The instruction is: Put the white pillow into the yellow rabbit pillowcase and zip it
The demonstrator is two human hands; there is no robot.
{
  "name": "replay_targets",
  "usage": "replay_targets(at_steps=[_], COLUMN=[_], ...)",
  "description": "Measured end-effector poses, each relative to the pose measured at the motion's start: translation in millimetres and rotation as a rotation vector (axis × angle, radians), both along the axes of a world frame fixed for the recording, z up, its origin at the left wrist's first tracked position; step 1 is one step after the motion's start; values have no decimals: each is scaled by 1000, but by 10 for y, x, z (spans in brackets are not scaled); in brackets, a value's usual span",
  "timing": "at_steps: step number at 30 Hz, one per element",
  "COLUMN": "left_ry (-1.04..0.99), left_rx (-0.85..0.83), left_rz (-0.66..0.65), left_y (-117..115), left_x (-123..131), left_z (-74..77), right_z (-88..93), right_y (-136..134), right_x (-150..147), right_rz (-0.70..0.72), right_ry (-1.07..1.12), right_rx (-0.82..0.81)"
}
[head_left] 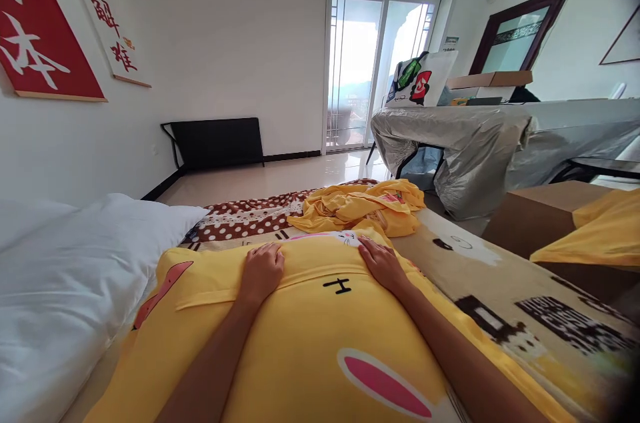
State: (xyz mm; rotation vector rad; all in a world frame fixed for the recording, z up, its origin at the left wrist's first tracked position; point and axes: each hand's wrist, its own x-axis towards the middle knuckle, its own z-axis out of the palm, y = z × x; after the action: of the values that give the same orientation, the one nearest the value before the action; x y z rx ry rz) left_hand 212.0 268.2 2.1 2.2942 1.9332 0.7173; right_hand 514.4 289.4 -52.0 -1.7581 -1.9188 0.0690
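Note:
A plump yellow pillow [300, 336] in a printed case, with a bunny ear, a letter H and a hem fold, lies on the bed in front of me. On its far part, left of the middle, rests my left hand [263, 267], palm down, its fingers pointing away and slightly bent. My right hand [384, 264] lies flat on the pillow's far right part, fingers stretched beside a printed bunny face. Neither hand grips anything that I can make out. Beyond the pillow is a crumpled yellow cloth [345, 206].
White pillows [65, 289] lie at the left. A patterned blanket [480, 276] covers the bed. At the right, a cardboard box [530, 209] has yellow cloth [595, 229] over it. Behind stands a table with a silvery cover [465, 149], bearing a printed bag [425, 79].

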Motion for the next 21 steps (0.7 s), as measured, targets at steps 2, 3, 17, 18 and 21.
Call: replay_targets(at_steps=[2,3,17,18,21], left_ry=[-6,-8,-56,-65,-123], left_rx=[4,6,10,19,61], left_rz=[-3,-6,103,130,180], left_y=[4,2,-159,-200,-314], left_x=[-2,0,-930,-1065,-1356], left_z=[-9,-14,9,-48,-246], right_z=[-41,-52,-73,-76,-86], right_y=[14,21,14,18,17], right_x=[43,52,18,12,-4], right_rz=[-9,-13,-42,-38,-43], right_ry=[3,1,-17,-15,-2], right_rx=[-19,-27,9,9,5])
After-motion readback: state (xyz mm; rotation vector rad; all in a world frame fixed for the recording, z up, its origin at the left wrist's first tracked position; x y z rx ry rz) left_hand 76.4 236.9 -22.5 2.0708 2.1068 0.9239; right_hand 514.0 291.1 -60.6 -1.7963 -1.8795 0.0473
